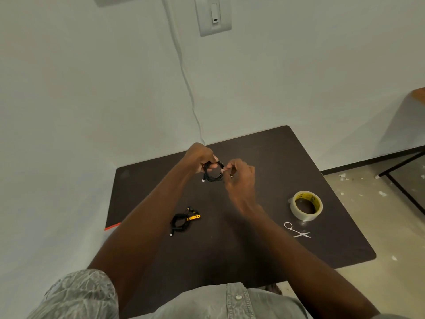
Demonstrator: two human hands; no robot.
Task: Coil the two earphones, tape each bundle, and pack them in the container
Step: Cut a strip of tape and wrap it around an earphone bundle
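Note:
Above the far middle of the dark table (264, 238) I hold a black earphone coil (212, 174) in the air. My left hand (199, 157) grips the coil's upper left side. My right hand (241, 178) pinches its right side with thumb and fingertips. A small white plug hangs from the coil's lower left. A second black earphone bundle (181, 221) with a yellow part lies on the table, nearer to me and left of my arms. A roll of clear tape (305, 204) stands at the right, with small scissors (297, 231) just in front of it.
A red-edged object (112, 226) peeks out at the table's left edge; most of it is hidden by my left arm. A white cable (184, 72) runs down the wall behind the table. Paper scraps litter the floor at the right, beside a black metal frame (404, 185).

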